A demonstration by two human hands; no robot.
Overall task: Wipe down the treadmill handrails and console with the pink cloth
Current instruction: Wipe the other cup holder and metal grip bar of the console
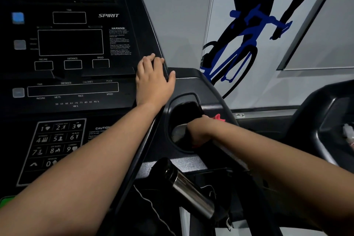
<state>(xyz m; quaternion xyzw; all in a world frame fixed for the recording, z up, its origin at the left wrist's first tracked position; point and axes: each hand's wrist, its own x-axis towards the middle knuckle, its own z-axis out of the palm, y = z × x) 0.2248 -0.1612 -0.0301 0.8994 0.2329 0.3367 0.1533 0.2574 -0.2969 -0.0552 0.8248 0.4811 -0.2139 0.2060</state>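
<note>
The pink cloth (218,117) is down in the cup holder (206,101) on the right side of the treadmill console (122,101), bunched under our right hand (199,130). Only bits of it show: a bright tuft past the knuckles and a sliver of pink below the hand, approx at the pocket's lower rim. Our right hand is curled round the cloth and pressing it into the pocket, w/ the forearm coming in from the lower right. Our left hand (153,82) lies flat on the console's right edge, fingers relaxed and nearly straight, thumb spread out to the side, holding nothing. It sits just beside the dark display panel w/ its SPIRIT logo (108,15). The display windows are unlit. Lower left is the numbered keypad (57,140), partly covered by our left forearm. A blue button (18,17) sits at the console's top left. Below the cup holder, a handrail (191,193) w/ a chrome grip section angles toward us. Behind, on the wall, there's a cyclist graphic (245,30) in black and blue. At far right we see part of a 2nd machine (325,117), also dark.
</note>
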